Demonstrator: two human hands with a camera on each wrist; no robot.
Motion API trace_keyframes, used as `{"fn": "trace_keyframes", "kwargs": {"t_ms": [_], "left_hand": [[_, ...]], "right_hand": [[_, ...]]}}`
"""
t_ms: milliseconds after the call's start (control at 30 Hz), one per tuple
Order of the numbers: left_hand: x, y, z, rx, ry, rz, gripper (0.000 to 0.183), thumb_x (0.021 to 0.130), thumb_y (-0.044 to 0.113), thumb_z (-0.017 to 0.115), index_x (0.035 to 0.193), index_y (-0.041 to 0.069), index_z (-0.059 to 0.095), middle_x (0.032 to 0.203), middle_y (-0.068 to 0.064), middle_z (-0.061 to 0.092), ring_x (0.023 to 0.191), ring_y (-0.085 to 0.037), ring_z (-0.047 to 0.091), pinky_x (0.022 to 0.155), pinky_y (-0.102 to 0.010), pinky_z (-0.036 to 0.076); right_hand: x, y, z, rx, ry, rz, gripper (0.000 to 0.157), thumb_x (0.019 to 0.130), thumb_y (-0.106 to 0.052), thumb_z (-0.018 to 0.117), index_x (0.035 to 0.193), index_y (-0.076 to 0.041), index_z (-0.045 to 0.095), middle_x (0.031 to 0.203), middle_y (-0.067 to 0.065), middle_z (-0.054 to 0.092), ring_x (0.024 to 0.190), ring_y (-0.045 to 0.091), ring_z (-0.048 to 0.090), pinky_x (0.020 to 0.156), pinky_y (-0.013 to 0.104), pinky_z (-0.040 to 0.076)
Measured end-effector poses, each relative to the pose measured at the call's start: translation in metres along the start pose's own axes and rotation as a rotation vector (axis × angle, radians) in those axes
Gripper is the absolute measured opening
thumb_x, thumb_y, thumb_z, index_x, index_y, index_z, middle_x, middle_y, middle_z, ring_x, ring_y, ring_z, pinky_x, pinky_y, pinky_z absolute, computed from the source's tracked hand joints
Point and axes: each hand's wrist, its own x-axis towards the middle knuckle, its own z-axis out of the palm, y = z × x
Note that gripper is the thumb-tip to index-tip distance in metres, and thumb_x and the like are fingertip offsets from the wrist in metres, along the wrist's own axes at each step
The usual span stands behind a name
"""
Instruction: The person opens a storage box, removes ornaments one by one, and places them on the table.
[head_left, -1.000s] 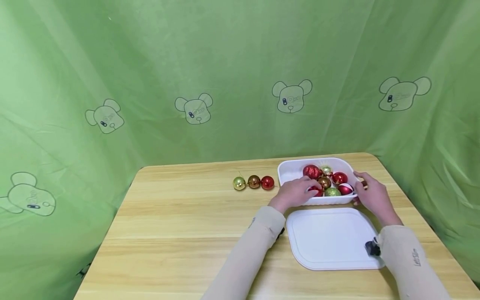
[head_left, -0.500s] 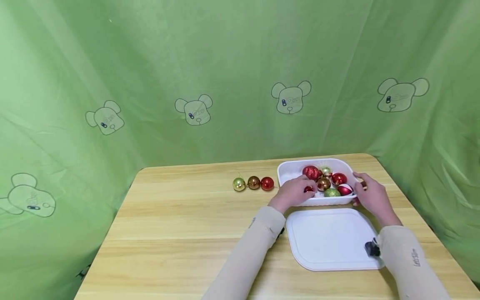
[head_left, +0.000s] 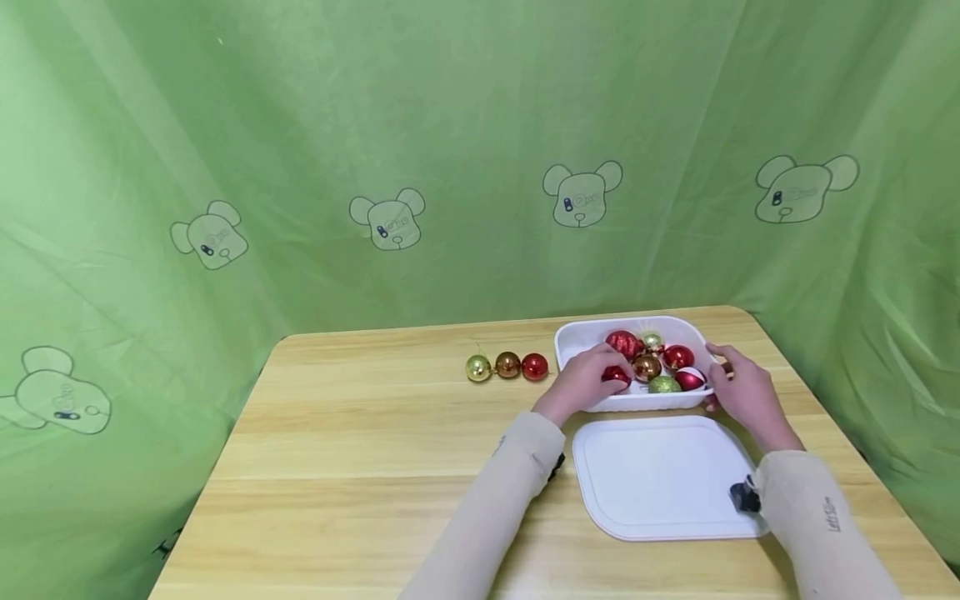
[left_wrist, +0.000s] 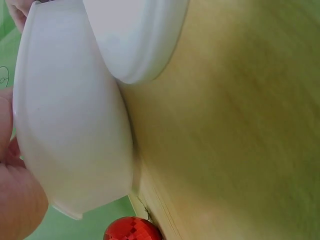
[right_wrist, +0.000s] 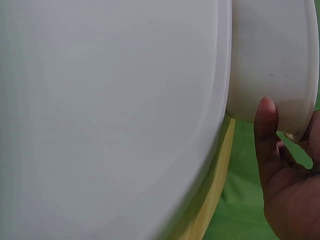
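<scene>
My left hand [head_left: 588,379] reaches over the near left rim of a white plastic box [head_left: 588,332]. Its fingers and thumb are curled round a red Christmas bauble [head_left: 617,377] inside. With my right hand [head_left: 744,392] I hold the box's right end, the thumb [right_wrist: 266,117] against the outer wall and the other fingers by the rim. Beside the held bauble lie a brown bauble [head_left: 647,367], a glittery green bauble [head_left: 664,385], a red-and-white bauble [head_left: 690,379] and several others. In the left wrist view the box wall [left_wrist: 75,105] hides the held bauble.
A white lid [head_left: 667,475] lies flat in front of the box, under my right forearm. Left of the box, a row on the wooden table [head_left: 360,433] holds a gold bauble [head_left: 478,368], a brown bauble [head_left: 507,365] and a red bauble [head_left: 535,367]. Green curtain surrounds the table.
My left hand and the red bauble have shifted a little left inside the box, away from the brown and green baubles. The right hand has stayed on the box's end.
</scene>
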Motion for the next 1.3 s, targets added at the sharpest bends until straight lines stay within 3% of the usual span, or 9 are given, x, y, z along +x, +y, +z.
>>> {"fn": "trace_keyframes", "kwargs": {"t_ms": [200, 400, 500, 967, 1167, 1300], "left_hand": [[-0.003, -0.005, -0.004, -0.172, 0.077, 0.016, 0.018, 0.098, 0.021, 0.072, 0.116, 0.022, 0.075, 0.147, -0.003, 0.061, 0.150, -0.023, 0.043, 0.125, -0.029, 0.031], [-0.010, -0.004, -0.011, -0.214, 0.100, 0.024, 0.024, 0.099, 0.023, 0.071, 0.123, 0.023, 0.072, 0.135, 0.004, 0.063, 0.127, -0.009, 0.059, 0.112, -0.018, 0.043], [-0.015, -0.006, -0.017, -0.228, 0.120, 0.021, 0.024, 0.099, 0.024, 0.071, 0.123, 0.024, 0.072, 0.134, 0.006, 0.062, 0.125, -0.008, 0.059, 0.110, -0.017, 0.044], [-0.040, -0.025, -0.052, -0.254, 0.165, -0.005, 0.023, 0.097, 0.019, 0.073, 0.120, 0.019, 0.073, 0.128, 0.003, 0.064, 0.119, -0.010, 0.062, 0.107, -0.027, 0.052], [-0.054, -0.034, -0.068, -0.328, 0.168, -0.045, 0.022, 0.097, 0.015, 0.072, 0.119, 0.016, 0.073, 0.131, -0.001, 0.062, 0.121, -0.013, 0.062, 0.097, -0.014, 0.054], [-0.060, -0.042, -0.077, -0.385, 0.195, -0.047, 0.022, 0.097, 0.012, 0.072, 0.118, 0.013, 0.074, 0.130, -0.003, 0.061, 0.118, -0.014, 0.063, 0.094, -0.012, 0.054]], "right_hand": [[-0.001, -0.001, 0.001, -0.014, 0.002, 0.001, 0.054, 0.111, -0.023, 0.035, 0.159, 0.000, 0.032, 0.116, 0.035, 0.057, 0.062, 0.021, 0.066, 0.052, 0.032, 0.059], [-0.002, 0.000, 0.002, -0.023, 0.002, 0.006, 0.054, 0.111, -0.022, 0.034, 0.159, 0.001, 0.031, 0.113, 0.034, 0.058, 0.062, 0.021, 0.066, 0.052, 0.032, 0.058], [-0.002, 0.000, 0.003, -0.039, 0.009, -0.003, 0.053, 0.111, -0.022, 0.035, 0.159, 0.001, 0.032, 0.111, 0.032, 0.058, 0.062, 0.020, 0.066, 0.051, 0.031, 0.057], [-0.005, -0.003, 0.003, -0.053, 0.021, -0.018, 0.053, 0.110, -0.021, 0.035, 0.158, 0.003, 0.033, 0.107, 0.032, 0.059, 0.061, 0.021, 0.066, 0.050, 0.031, 0.056], [-0.005, -0.004, 0.003, -0.050, 0.013, -0.005, 0.054, 0.110, -0.021, 0.034, 0.158, 0.004, 0.031, 0.107, 0.031, 0.059, 0.062, 0.021, 0.066, 0.051, 0.031, 0.057], [-0.003, -0.003, 0.002, -0.056, 0.004, 0.005, 0.054, 0.111, -0.022, 0.033, 0.159, 0.003, 0.029, 0.108, 0.031, 0.058, 0.063, 0.021, 0.066, 0.051, 0.031, 0.057]]}}
